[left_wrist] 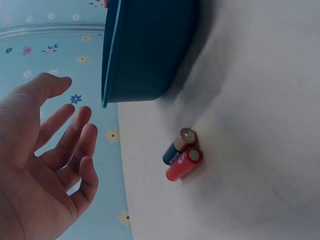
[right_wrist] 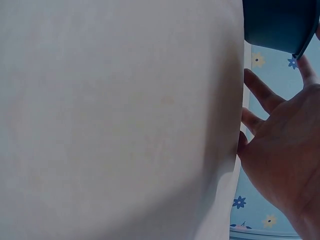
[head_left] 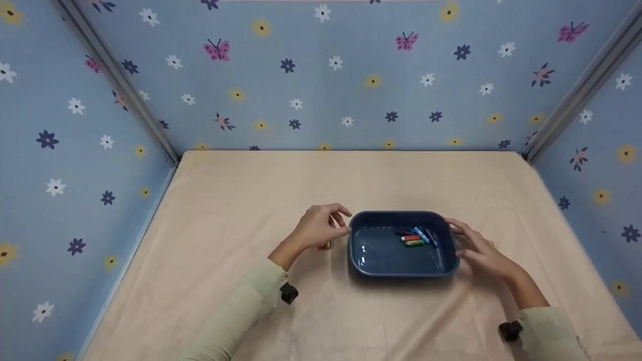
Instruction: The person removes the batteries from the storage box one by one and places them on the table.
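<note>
A dark blue rectangular bin (head_left: 381,258) stands on the cloth-covered table. Inside, toward its right end, lie several small coloured cylinders (head_left: 414,237) that look like batteries. My left hand (head_left: 321,224) is beside the bin's left rim with loosely bent fingers, and in the left wrist view the left hand (left_wrist: 50,150) holds nothing. Two batteries (left_wrist: 184,156), one red and one dark with a copper end, lie side by side on the cloth, partly hidden under that hand in the head view. My right hand (head_left: 484,250) is at the bin's right side, its extended fingers touching the rim.
A beige cloth (head_left: 251,200) covers the table and has creases toward the front. Blue flowered panels (head_left: 321,75) enclose the back and both sides, with grey metal posts (head_left: 120,80) at the back corners.
</note>
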`<state>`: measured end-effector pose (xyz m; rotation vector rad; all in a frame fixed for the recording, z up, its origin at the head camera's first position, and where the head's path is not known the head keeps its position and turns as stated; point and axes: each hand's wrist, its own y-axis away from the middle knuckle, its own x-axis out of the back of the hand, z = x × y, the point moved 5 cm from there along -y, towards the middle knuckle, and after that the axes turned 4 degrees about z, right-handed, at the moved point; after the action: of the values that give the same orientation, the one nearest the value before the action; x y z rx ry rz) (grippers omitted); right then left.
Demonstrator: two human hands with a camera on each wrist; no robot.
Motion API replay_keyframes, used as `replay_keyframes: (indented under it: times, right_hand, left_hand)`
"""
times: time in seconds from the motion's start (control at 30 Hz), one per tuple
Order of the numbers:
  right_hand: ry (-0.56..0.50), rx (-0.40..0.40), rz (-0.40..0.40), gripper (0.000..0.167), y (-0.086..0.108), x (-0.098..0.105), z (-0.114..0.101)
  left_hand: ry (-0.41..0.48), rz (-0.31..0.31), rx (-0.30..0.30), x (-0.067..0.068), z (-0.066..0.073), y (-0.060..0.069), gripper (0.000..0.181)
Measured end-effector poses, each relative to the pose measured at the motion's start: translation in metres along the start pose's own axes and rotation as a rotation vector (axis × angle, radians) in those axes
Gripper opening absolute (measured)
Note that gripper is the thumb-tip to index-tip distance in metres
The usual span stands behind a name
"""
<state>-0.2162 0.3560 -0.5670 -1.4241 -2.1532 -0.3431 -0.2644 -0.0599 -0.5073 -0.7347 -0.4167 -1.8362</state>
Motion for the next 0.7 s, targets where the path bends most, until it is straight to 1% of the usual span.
replay_keyframes:
  times: [0.17,0.27,0.4,0.6,0.7]
  right_hand:
    - [0.059,-0.01,0.019,0.079,-0.001,0.0,-0.004]
    - [0.051,-0.02,0.022,0.079,-0.002,0.0,-0.004]
    - [0.018,-0.04,0.031,0.079,-0.002,0.001,-0.001]
    - [0.022,0.008,0.023,0.079,-0.002,0.0,-0.003]
    - [0.028,0.017,0.025,0.079,-0.002,0.001,-0.004]
  left_hand:
    - [0.036,-0.08,-0.04,-0.003,0.01,-0.004,0.036]
    - [0.037,-0.127,-0.06,-0.006,0.015,-0.006,0.036]
    - [0.028,-0.161,-0.089,-0.011,0.024,-0.009,0.034]
    - [0.032,-0.209,-0.113,-0.019,0.034,-0.014,0.034]
    - [0.027,-0.236,-0.127,-0.022,0.04,-0.017,0.036]
